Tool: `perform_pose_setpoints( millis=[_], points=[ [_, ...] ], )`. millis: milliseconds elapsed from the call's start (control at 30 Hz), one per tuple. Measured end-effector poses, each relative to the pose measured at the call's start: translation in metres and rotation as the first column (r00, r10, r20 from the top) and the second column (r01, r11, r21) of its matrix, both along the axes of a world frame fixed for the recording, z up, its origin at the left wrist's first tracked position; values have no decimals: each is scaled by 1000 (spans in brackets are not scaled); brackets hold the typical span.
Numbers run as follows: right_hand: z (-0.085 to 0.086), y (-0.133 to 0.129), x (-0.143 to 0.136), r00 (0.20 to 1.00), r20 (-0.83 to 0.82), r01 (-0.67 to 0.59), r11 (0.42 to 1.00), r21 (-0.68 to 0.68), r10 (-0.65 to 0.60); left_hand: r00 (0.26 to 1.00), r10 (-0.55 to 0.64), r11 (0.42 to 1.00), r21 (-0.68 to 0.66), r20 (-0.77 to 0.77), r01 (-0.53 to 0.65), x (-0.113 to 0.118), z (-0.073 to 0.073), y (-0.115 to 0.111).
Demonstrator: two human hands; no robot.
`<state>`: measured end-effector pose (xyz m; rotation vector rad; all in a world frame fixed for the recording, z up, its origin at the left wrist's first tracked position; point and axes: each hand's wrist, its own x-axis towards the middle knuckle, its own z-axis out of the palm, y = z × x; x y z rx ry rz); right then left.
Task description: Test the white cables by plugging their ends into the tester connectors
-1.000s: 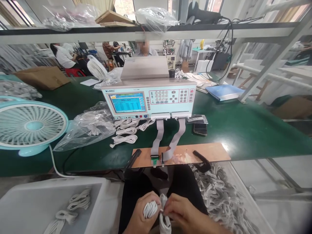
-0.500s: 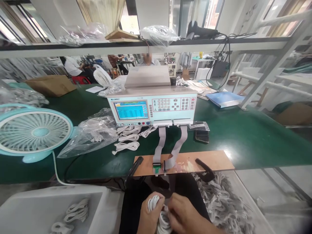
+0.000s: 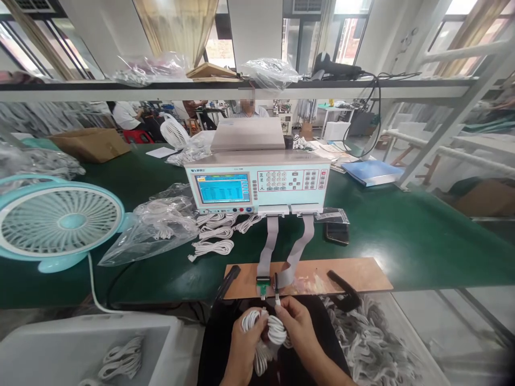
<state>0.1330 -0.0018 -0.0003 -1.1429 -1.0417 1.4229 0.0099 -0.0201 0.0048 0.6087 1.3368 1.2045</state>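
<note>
My left hand (image 3: 244, 339) is closed round a coiled white cable (image 3: 277, 330), whose loops hang between both hands above my lap. With thumb and fingers, my right hand (image 3: 300, 326) pinches a white cable plug (image 3: 277, 302) just below the right-hand test connector (image 3: 276, 283). Whether the plug is seated in it I cannot tell. Beside it, the green circuit board (image 3: 263, 288) at the end of a grey ribbon cable (image 3: 269, 246) points down at the cable end by my left thumb. Both ribbons run up to a tester (image 3: 257, 182) with a lit screen.
Clamps hold a wooden board (image 3: 317, 273) at the table's front edge. Bundled cables (image 3: 213, 247) lie before the tester. A turquoise fan (image 3: 72, 221) and plastic bag (image 3: 156, 225) are left, a phone (image 3: 337, 234) right. Below are a white bin (image 3: 171, 332) and heaped cables (image 3: 374, 343).
Both hands have risen toward the test connectors with the coiled cable. My right hand now pinches a plug at the right connector. The view has tilted up slightly.
</note>
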Motion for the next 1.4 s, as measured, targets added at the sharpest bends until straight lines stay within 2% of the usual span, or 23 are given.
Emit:
perform_pose_setpoints(
  millis=[133, 233, 500, 800, 967, 1100, 1233, 1400],
  points=[
    [0, 1, -4, 995, -97, 23, 990, -137, -36, 972, -226, 969, 84, -62, 230, -12, 6, 6],
    [2, 4, -7, 985, -158, 38, 977, -210, -72, 959, -269, 958, 73, -90, 276, -18, 4, 10],
    [5, 3, -5, 988, -146, 11, 975, -223, -45, 983, -103, 979, 162, -148, 127, -12, -2, 15],
    [4, 3, -6, 992, -126, 2, 979, -205, -28, 997, -47, 989, 139, -55, 54, -7, -5, 17],
    [3, 4, -5, 991, -136, -16, 981, -193, -11, 999, -24, 991, 128, -43, 29, -5, -1, 17],
    [5, 4, -4, 996, -86, -6, 988, -152, -7, 990, 26, 994, 100, 141, -41, 3, 3, 15],
    [5, 4, -5, 994, -107, -10, 987, -158, -7, 928, 86, 994, 36, 362, -106, 12, 5, 12],
    [5, 5, -5, 992, -127, -16, 984, -177, -6, 900, 144, 986, 12, 411, -164, 17, 6, 10]
  ],
)
